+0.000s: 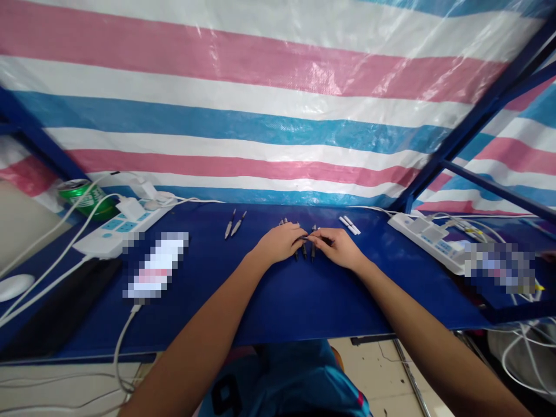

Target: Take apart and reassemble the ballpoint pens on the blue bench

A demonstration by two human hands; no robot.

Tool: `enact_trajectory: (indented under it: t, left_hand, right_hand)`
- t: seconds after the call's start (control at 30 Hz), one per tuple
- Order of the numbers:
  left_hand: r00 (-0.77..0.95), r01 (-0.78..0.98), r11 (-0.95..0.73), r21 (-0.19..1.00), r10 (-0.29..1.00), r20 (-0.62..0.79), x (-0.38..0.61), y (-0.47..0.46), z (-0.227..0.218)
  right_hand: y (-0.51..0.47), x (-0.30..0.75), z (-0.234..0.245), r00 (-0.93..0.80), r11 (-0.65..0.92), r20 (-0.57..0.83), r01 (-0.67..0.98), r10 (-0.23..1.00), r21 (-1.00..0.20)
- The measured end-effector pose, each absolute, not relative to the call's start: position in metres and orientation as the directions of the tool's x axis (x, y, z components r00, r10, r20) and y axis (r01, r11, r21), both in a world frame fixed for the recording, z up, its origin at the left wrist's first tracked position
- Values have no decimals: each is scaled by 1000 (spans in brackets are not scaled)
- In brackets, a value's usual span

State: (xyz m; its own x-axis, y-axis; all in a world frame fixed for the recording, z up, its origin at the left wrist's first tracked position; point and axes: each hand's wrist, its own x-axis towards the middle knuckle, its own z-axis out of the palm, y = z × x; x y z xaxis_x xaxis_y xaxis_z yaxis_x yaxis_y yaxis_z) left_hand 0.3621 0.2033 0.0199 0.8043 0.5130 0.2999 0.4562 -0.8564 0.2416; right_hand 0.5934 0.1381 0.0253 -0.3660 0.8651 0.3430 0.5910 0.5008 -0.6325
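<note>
My left hand [281,242] and my right hand [336,246] meet over the middle of the blue table, fingertips pinched. Between them is a slim dark pen-like piece [306,237], which both seem to grip; its details are too small to make out. Below and around the fingers lie several dark slim pen-like pieces [304,252], partly hidden by the hands. Off to the left, two grey pen-like pieces with dark thin tips [235,225] lie side by side. White short sticks [350,225] rest to the right of my right hand.
A lit phone [158,266] lies left on a cable, near a white power strip [119,229] and a green can [87,200]. Another power strip [428,240] stands right, with cables and a blurred device [499,267]. Dark cloth [65,307] covers the left corner. Striped sheeting [269,133] hangs behind.
</note>
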Motion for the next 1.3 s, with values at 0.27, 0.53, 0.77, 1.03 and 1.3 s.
enact_trajectory:
  t: [0.27,0.53,0.77,1.03,1.3]
  left_hand:
    - [794,455,-858,237,512,328,361,202,22]
    - [786,465,-862,202,507,354,361,202,20]
    - [781,489,-855,176,518,348,360,203,21]
    - [772,515,-841,167,539,337,360,203,20]
    - [775,517,-837,180,547,315,361,203,21]
  right_hand:
    - [141,595,23,-331,494,368,540,869,-681]
    - [140,594,23,-270,393,298,451,916,-801]
    - [139,594,24,-240,351,271,409,932,-843]
    - [141,596,21,-220,323,252,407,943,-854]
    - [141,595,22,-234,343,264,425,936,-838]
